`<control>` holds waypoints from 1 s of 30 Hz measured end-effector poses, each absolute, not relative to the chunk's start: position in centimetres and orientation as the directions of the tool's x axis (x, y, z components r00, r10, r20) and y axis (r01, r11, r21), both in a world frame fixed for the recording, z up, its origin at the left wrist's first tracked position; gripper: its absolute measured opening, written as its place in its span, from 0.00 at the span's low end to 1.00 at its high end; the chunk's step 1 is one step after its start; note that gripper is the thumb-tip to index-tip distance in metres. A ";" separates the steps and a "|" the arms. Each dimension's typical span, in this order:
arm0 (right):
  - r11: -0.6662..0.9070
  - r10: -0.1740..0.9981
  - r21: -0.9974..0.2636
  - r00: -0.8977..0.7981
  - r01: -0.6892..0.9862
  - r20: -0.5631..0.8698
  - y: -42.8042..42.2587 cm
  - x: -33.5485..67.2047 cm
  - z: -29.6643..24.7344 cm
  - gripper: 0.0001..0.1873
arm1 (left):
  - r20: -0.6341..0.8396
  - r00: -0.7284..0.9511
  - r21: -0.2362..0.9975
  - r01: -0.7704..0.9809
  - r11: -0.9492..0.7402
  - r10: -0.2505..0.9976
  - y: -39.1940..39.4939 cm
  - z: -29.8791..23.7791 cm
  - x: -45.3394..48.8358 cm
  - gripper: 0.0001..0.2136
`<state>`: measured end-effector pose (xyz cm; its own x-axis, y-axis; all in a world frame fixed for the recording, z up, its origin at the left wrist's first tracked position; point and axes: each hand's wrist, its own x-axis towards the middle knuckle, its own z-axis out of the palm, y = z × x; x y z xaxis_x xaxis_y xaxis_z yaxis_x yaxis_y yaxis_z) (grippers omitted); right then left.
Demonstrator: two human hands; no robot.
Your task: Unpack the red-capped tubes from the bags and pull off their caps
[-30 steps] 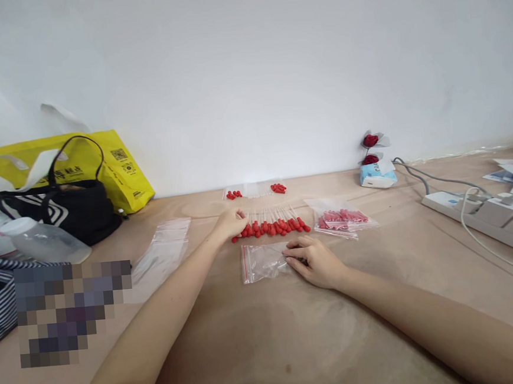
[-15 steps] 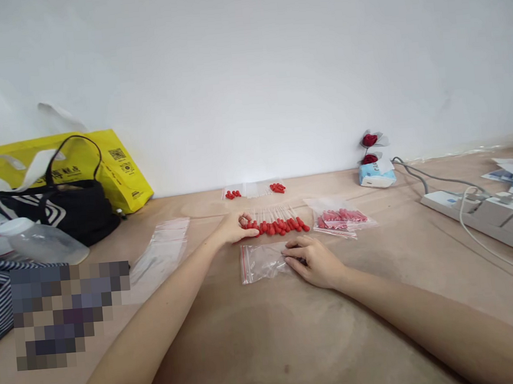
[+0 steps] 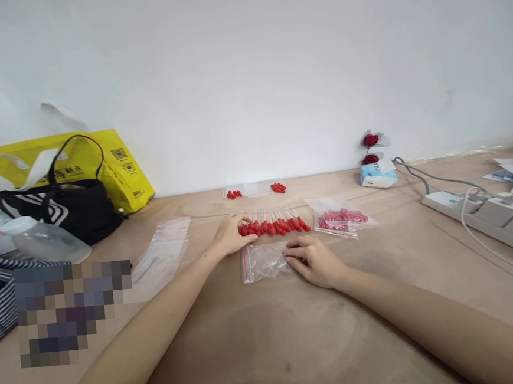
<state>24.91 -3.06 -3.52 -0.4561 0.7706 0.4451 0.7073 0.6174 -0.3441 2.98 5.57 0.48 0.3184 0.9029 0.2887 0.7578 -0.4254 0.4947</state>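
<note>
A row of red-tipped swabs [image 3: 274, 227] with thin pale sticks lies side by side, red heads toward me. My left hand [image 3: 231, 234] is at the row's left end, thumb and fingers apart around the endmost red heads; its fingertips are partly hidden. Just in front of the row, a clear zip bag [image 3: 262, 264] with a red seal line lies flat. My right hand [image 3: 314, 262] rests on the bag's right end, its fingers bent and closed on the plastic. Filled bags of red-tipped swabs [image 3: 342, 218] are stacked to the right.
Behind the row lies another bag with red tips [image 3: 278, 188] at both ends. Flat clear bags [image 3: 165, 246] are at left, near a bottle [image 3: 47, 241], a black bag [image 3: 80, 212] and a yellow bag [image 3: 126, 172]. A tissue pack [image 3: 377, 174] and power strip [image 3: 471, 213] are at right.
My left hand has shifted slightly left and spread around the end of the row, where more red heads now show. My right hand and the clear bag have stayed put.
</note>
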 end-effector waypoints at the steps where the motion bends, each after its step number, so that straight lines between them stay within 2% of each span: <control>1: 0.617 0.770 -0.345 -0.455 0.707 0.447 -3.1 24.9 -3.5 0.12 | 0.305 0.330 0.484 0.754 -0.444 0.893 5.5 0.3 2.9 0.15; 11: 0.611 0.777 -0.352 -0.451 0.710 0.440 -3.1 24.9 -3.5 0.12 | 0.383 0.322 0.505 0.712 -0.488 0.866 5.4 -1.3 2.3 0.10; 14: 0.609 0.779 -0.354 -0.450 0.710 0.437 -3.0 24.9 -3.5 0.12 | 0.393 0.335 0.510 0.695 -0.507 0.856 5.3 -1.4 2.2 0.13; 17: 0.614 0.774 -0.351 -0.452 0.707 0.443 -3.0 24.9 -3.6 0.12 | 0.463 0.318 0.505 0.673 -0.541 0.827 4.7 -1.1 2.1 0.16; 20: 0.615 0.773 -0.349 -0.452 0.707 0.445 -3.0 25.0 -3.6 0.12 | 0.528 0.220 0.500 0.700 -0.510 0.820 3.2 -0.8 2.0 0.09; 23: 0.608 0.779 -0.352 -0.448 0.712 0.440 -3.0 24.9 -3.7 0.12 | 0.397 0.103 0.606 0.716 -0.345 0.912 1.0 -0.9 1.9 0.11; 25: 0.616 0.773 -0.350 -0.457 0.705 0.440 -3.0 24.9 -3.7 0.12 | 0.296 0.087 0.657 0.704 -0.269 0.951 -0.4 -1.2 1.9 0.12; 30: 0.658 0.746 -0.327 -0.529 0.678 0.404 -3.2 25.1 -3.3 0.16 | 0.270 0.252 0.638 0.676 -0.369 0.929 -2.0 -2.0 1.6 0.19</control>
